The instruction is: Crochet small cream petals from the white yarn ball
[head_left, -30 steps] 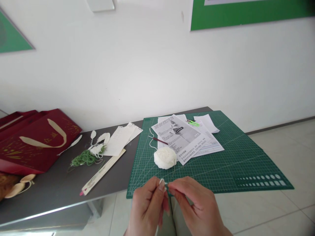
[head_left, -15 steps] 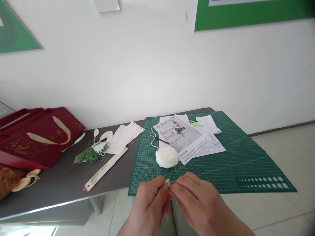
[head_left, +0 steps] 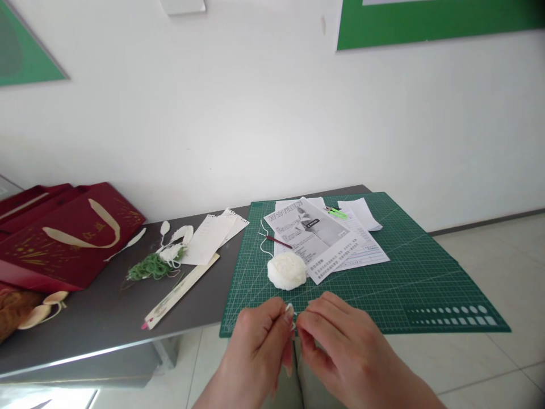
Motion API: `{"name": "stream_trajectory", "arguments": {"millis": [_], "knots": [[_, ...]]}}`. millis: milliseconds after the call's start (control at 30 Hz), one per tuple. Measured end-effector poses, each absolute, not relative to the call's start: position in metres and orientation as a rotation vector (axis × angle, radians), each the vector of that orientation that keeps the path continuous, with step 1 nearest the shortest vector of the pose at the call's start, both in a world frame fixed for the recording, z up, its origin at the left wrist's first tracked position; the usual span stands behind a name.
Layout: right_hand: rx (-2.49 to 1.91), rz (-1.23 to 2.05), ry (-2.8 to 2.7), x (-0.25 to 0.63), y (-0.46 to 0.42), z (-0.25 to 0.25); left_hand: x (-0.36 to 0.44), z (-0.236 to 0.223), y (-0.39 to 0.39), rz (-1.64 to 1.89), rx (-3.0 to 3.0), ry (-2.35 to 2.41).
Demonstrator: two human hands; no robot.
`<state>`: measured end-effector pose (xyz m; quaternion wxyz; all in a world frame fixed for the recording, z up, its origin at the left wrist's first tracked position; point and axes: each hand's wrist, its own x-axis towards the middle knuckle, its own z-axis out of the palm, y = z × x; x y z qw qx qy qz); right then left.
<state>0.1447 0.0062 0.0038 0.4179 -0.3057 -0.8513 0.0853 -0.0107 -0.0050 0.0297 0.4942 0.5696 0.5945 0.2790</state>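
Observation:
My left hand is closed in a pinch on a small piece of white yarn, whose tip sticks up past the thumb. Close beside it, my right hand also pinches, and a thin white strand seems to run across to its fingertips. Its fingers hide most of what they hold. Just beyond both hands, a ball of white yarn rests on the green cutting mat. A dark red crochet hook lies behind the ball, near a loose yarn tail.
Printed sheets and a bright green tool lie on the mat. Leftward on the dark table are green yarn, white crocheted pieces, note paper, a long pale strip and a red gift bag.
My right hand has drawn slightly away from the left, opening a small gap with a thin white strand in it. The left hand stays nearly in place.

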Motion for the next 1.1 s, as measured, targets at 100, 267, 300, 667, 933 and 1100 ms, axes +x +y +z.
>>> {"name": "stream_trajectory", "arguments": {"millis": [100,267,300,667,933,1100], "knots": [[-0.751,0.227,-2.107,0.144,0.006,0.004,-0.01,0.033,-0.005,0.662,1.389,1.448],[-0.728,0.254,-2.111,0.146,0.005,0.007,-0.009,0.036,-0.007,0.656,1.322,1.415],[-0.732,0.262,-2.11,0.147,0.004,0.008,-0.009,0.036,-0.007,0.664,1.318,1.411],[-0.815,0.866,-1.808,0.173,0.007,0.004,-0.017,0.03,-0.009,0.65,1.173,1.259],[-0.579,1.271,-1.6,0.147,0.011,-0.01,-0.023,0.016,-0.004,0.606,0.889,0.967],[-0.629,1.446,-1.303,0.136,0.012,-0.018,-0.021,0.009,-0.006,0.661,0.876,0.901]]}}
